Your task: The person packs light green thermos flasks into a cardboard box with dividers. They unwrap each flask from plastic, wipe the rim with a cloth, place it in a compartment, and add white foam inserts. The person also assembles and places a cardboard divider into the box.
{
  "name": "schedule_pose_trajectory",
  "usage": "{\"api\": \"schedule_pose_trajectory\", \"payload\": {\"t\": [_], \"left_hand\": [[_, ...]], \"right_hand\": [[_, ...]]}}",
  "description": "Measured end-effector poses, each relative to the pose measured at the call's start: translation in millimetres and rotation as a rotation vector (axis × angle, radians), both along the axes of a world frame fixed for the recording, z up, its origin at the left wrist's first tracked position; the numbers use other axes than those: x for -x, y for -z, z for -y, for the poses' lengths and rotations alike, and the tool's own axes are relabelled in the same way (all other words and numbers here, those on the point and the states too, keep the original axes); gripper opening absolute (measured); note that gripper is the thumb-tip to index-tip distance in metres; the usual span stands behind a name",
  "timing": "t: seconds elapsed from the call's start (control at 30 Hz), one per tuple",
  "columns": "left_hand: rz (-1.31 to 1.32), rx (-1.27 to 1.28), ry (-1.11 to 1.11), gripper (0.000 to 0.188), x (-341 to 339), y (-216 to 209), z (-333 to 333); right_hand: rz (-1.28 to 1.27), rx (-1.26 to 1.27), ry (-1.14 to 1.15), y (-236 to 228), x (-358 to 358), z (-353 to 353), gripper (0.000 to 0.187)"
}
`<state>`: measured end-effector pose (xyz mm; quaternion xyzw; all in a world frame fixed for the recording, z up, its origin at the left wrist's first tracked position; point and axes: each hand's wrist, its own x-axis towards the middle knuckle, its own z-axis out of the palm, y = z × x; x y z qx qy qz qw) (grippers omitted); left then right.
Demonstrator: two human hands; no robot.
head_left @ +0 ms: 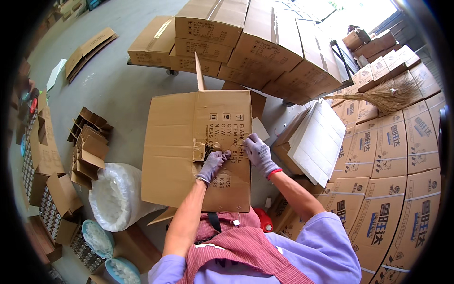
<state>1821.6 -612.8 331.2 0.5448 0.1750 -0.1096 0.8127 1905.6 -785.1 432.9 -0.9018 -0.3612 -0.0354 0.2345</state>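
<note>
A large brown carton (172,137) with dark print stands right in front of me, one flap sticking up at its far side. In its near face is a ragged torn patch (199,151) with a dark hole beside it. My left hand (213,165), in a grey-lilac work glove, rests on the carton by that hole, its fingers closed. My right hand (259,154), gloved alike with a red cuff, is at the carton's right edge with bent, closed fingers. What either hand pinches, if anything, is too small to make out.
Beyond it, a trolley (172,73) bears stacked cartons (269,38). To the right, a straw broom (388,97) lies on strapped cartons (390,142) near a white foam board (318,142). At left are a plastic-lined sack (113,196), cardboard dividers (87,151) and blue basins (98,238).
</note>
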Motion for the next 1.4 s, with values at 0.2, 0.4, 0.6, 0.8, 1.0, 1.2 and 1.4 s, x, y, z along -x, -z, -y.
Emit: {"api": "schedule_pose_trajectory", "payload": {"t": [0.2, 0.4, 0.6, 0.8, 1.0, 1.2, 1.4], "left_hand": [[0.052, -0.016, 0.058, 0.039, 3, 15, -21], [-0.022, -0.187, 0.099, 0.035, 11, -30, -41], [-0.020, -0.162, 0.020, 0.036, 33, -44, -69], [0.139, -0.332, -0.016, 0.036, 42, -46, -112], [0.036, -0.588, -0.038, 0.027, 64, -74, -181], [0.395, -1.001, -0.172, 0.035, 116, -101, -282], [0.299, -0.846, -0.265, 0.046, 138, -157, -355]], "right_hand": [[-0.373, -0.332, -0.049, 3, 13, 30, 0.009], [-0.508, -0.410, -0.043, 13, 42, 46, 0.006], [-0.732, -0.481, 0.133, 99, 99, 42, 0.010], [-0.541, -0.146, 0.126, 132, 107, 50, 0.010], [-0.550, 0.365, 0.224, 181, 143, 103, 0.016], [-0.602, 0.716, 0.349, 190, 170, 177, 0.023], [-0.681, 0.890, 0.525, 172, 165, 245, 0.027]]}}
